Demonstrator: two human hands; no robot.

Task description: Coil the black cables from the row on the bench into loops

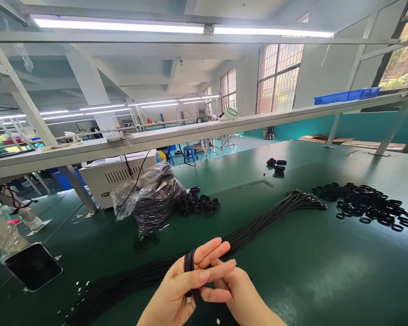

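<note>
A black cable (189, 261) is looped round the fingers of my left hand (178, 287), and a small metal connector (189, 299) shows at the lower end of the loops. Two fingers of that hand stretch out to the right. Close against them is my right hand (240, 290), its fingers bent and partly hidden behind the left ones, so what they grip does not show. Under and beyond both hands, a long bundle of black cables (258, 222) lies across the green table, its connector ends fanned out at the right.
A pile of black rings (367, 203) lies at the right, with more black coils (199, 203) beside a clear plastic bag (153, 199). A phone (34, 266) leans at the left. A white shelf (190, 132) crosses above the table, carrying a blue tray (347, 96).
</note>
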